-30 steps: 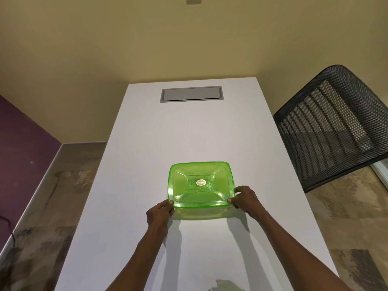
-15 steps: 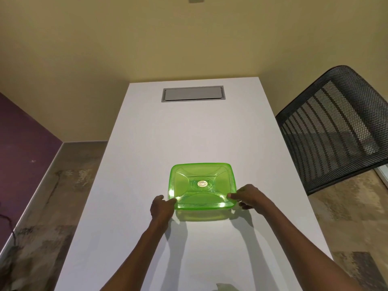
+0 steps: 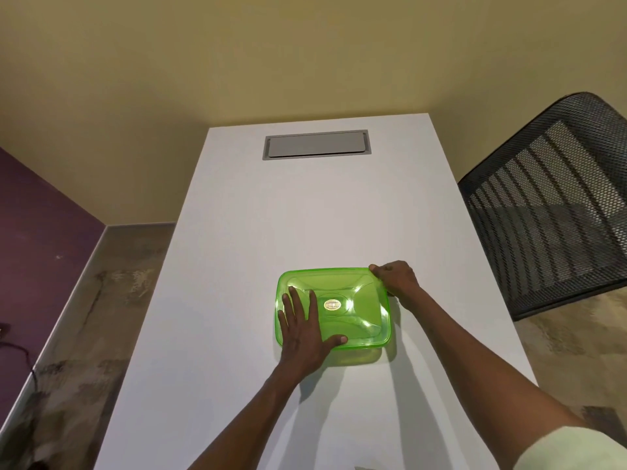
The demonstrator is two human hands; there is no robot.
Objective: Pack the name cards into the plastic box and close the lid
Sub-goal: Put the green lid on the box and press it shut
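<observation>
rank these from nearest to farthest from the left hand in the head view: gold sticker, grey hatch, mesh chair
From the left hand:
1. Gold sticker, just right of its fingers, at the centre of the green lid.
2. Grey hatch, at the table's far end.
3. Mesh chair, off the table's right side.

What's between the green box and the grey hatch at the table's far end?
Nothing: head view shows bare white table between the green box and grey hatch.

Left hand (image 3: 300,329) flat on green lid (image 3: 353,308); right hand (image 3: 397,277) grips far-right corner.
</observation>
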